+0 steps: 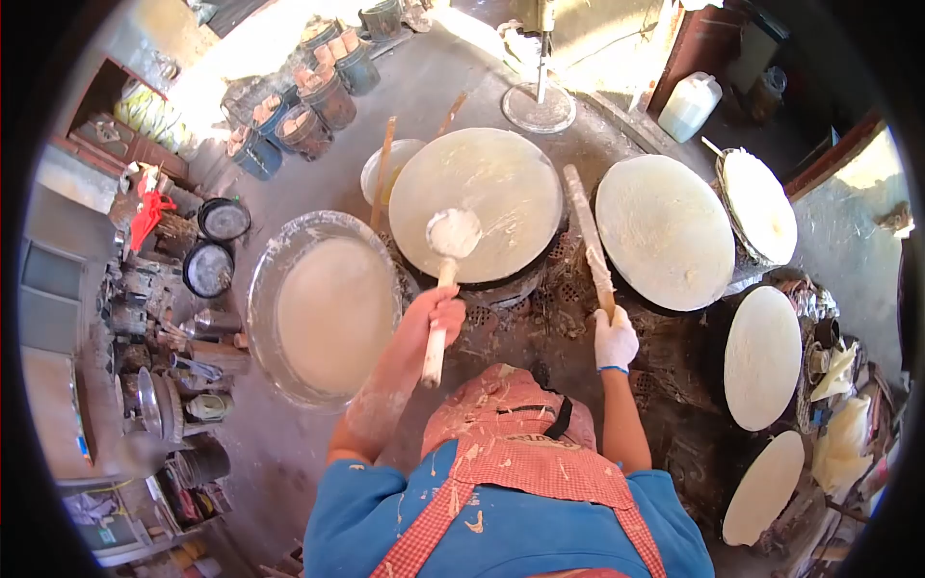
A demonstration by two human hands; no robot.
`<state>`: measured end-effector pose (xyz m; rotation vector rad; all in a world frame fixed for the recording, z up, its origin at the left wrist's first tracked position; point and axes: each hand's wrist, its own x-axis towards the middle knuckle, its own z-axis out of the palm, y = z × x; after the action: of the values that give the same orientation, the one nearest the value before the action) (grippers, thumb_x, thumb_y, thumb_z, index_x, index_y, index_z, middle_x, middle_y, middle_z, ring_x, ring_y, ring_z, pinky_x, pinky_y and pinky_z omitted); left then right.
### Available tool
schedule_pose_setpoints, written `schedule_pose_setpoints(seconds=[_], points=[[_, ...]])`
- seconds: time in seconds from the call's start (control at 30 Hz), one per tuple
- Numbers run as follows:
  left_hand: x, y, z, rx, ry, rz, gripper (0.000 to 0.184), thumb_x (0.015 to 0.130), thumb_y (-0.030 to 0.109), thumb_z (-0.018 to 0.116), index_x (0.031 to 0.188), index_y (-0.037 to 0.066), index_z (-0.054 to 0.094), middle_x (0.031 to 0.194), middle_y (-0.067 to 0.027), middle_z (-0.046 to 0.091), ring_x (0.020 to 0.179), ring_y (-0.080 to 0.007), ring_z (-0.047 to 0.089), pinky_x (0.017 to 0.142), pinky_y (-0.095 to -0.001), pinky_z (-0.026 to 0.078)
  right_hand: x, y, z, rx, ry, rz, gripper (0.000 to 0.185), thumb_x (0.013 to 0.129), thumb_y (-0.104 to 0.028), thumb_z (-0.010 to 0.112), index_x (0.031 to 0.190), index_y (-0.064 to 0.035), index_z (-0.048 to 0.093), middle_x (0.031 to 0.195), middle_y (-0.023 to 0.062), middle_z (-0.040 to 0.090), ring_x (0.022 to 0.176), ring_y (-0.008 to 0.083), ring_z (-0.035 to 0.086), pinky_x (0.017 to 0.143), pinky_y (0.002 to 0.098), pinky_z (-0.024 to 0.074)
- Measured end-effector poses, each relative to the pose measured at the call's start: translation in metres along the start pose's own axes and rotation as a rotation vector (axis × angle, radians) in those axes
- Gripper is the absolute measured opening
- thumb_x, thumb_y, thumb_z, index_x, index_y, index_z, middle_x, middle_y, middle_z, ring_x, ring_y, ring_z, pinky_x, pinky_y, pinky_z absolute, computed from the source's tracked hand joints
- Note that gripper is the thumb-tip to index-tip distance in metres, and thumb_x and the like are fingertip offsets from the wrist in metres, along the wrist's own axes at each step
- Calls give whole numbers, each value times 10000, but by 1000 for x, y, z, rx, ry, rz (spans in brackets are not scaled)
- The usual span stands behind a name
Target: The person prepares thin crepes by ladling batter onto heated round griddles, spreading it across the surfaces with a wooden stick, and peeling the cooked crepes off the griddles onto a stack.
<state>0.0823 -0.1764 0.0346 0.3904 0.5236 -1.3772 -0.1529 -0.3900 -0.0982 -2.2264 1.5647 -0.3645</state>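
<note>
My left hand [436,312] is closed around the handle of a ladle [453,234]. The ladle's bowl, coated in pale batter, is over the round griddle [511,173] in front of me; whether it touches is unclear. A pale layer covers that griddle, with a few wet streaks beside the ladle. My right hand [616,340], in a white glove, grips the lower end of a long wooden spatula [587,223] smeared with batter. The spatula points away from me, between the front griddle and a second griddle [665,231]. To my left sits a wide basin [265,318] of pale batter [337,313].
More coated round griddles [763,358] curve along my right side. Behind the basin, a small bowl [371,175] holds a wooden stick [384,164]. Several buckets [328,101] stand at the back left. A white jug [691,106] is at the back right. Cluttered shelving lines the left wall.
</note>
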Motion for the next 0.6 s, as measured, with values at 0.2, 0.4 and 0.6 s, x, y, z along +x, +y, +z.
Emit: schedule_pose_setpoints(seconds=[0.2,0.4,0.6], points=[[124,8,65,588,-236,220,185,897,82,442,737,108,353,529,60,335,446,-45,360,406,-201,331,38,42,20,580,-6,-168,553,774,-148,612,1304,-68,477,1139,93,609,663,155,573,589,313,464],[258,36,74,352,117,213,175,821,11,482,752,87,340,525,39,343,391,-63,353,337,-225,303,56,-3,5,894,-364,162,518,783,-144,608,1290,-106,508,1034,32,637,694,105,510,567,239,421],[264,47,64,327,218,192,177,817,20,475,748,99,332,524,47,337,353,-71,318,309,-227,273,62,-19,8,259,-182,-142,455,790,-352,597,1235,-271,542,879,258,611,704,382,611,631,456,475]])
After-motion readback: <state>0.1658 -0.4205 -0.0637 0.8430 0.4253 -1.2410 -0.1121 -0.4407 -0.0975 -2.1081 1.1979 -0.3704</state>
